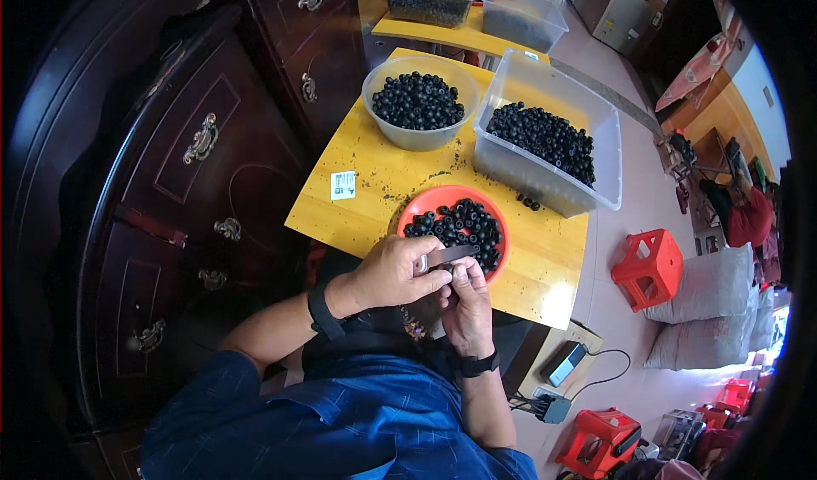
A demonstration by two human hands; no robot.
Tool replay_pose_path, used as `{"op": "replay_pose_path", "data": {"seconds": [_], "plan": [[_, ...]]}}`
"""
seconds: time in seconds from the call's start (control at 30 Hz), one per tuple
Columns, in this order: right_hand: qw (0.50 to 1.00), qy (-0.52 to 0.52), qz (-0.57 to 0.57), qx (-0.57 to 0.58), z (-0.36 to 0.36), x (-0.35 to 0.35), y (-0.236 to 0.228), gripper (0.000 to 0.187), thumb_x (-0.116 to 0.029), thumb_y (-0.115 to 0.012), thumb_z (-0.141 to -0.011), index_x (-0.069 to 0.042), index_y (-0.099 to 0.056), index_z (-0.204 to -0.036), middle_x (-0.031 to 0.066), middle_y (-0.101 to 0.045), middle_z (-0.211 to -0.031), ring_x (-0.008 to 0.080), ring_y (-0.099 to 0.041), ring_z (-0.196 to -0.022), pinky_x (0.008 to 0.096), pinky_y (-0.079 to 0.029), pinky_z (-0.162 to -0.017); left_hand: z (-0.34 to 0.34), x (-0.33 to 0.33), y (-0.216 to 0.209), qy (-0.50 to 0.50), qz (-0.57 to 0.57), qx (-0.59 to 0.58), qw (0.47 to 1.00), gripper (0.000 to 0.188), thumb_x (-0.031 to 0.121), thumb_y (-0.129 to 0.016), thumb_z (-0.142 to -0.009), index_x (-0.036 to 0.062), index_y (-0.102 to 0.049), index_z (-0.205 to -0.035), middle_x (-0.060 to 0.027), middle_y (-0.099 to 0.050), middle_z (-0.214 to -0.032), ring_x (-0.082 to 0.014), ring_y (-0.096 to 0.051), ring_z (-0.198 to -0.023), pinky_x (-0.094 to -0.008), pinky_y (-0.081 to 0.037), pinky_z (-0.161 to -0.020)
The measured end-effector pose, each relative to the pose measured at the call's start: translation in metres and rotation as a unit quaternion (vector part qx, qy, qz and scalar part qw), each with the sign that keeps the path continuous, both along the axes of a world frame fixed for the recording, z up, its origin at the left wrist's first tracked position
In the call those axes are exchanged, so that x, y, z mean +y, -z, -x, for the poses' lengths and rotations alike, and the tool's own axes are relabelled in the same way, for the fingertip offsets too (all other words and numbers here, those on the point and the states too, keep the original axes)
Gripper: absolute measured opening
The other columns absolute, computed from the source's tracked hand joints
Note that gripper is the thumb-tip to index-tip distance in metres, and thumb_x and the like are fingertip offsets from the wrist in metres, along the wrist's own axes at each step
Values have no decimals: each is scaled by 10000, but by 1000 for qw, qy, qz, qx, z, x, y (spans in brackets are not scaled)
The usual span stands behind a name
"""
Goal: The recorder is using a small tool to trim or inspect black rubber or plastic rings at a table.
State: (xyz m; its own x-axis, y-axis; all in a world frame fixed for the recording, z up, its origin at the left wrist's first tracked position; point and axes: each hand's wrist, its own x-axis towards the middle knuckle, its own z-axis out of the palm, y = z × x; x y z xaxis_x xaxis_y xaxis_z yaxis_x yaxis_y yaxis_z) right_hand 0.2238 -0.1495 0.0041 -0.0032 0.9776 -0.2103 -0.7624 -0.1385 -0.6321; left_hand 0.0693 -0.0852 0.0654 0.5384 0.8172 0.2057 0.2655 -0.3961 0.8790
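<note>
Over the near edge of the yellow table, my left hand (393,269) is closed on a dark, flat, blade-like tool (453,255) with a bent, light-coloured end by the thumb. My right hand (468,311) is pinched close beside it, fingertips almost touching the left ones. A small black piece seems to sit between the right fingertips, mostly hidden. Just beyond both hands stands a red bowl (407,210) holding many short, hollow black rubber-looking parts (466,223). The tool crosses over its near rim.
On the yellow table (349,216), a round translucent tub (417,140) and a large clear bin (545,178) hold more black parts. A few parts (528,202) lie loose by the bin. Dark drawers (187,148) stand at left. A red stool (647,269) and white sacks (706,284) are at right.
</note>
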Motion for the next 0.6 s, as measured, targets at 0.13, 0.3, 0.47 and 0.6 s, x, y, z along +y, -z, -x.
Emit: {"op": "replay_pose_path", "data": {"seconds": [0.13, 0.3, 0.47, 0.6], "plan": [[1000, -2, 14, 3, 1, -1, -2, 120, -181, -570, -993, -97, -584, -1078, -12, -620, -894, 64, -538, -682, 192, -426, -586, 1, 7, 2, 14, -49, 59, 997, 163, 157, -732, -788, 61, -619, -854, -74, -583, -598, -215, -596, -520, -330, -450, -505], [998, 6, 42, 38, 4, -1, -10, 130, -186, -538, -1012, -88, -587, -1082, 10, -621, -912, 79, -556, -713, 203, -445, -586, 2, 24, -5, 24, -110, 108, 988, 142, 177, -711, -787, 74, -615, -809, -86, -633, -640, -287, -640, -569, -375, -489, -536], [992, -14, 85, 92, -3, -2, -6, 326, -280, -506, -1017, -49, -558, -1240, 84, -654, -1094, 130, -561, -778, 238, -464, -637, 2, 89, -32, -105, -126, 91, 982, 194, 211, -713, -828, 35, -631, -826, -95, -624, -627, -189, -637, -577, -340, -483, -547], [986, -26, 107, 126, -4, -2, -7, 376, -270, -496, -1020, -33, -531, -1310, 86, -648, -1088, 130, -542, -751, 223, -435, -611, -6, 134, -48, -204, -234, 26, 950, 320, 212, -716, -846, -9, -642, -1065, -91, -639, -710, -165, -614, -607, -308, -476, -576]]}}
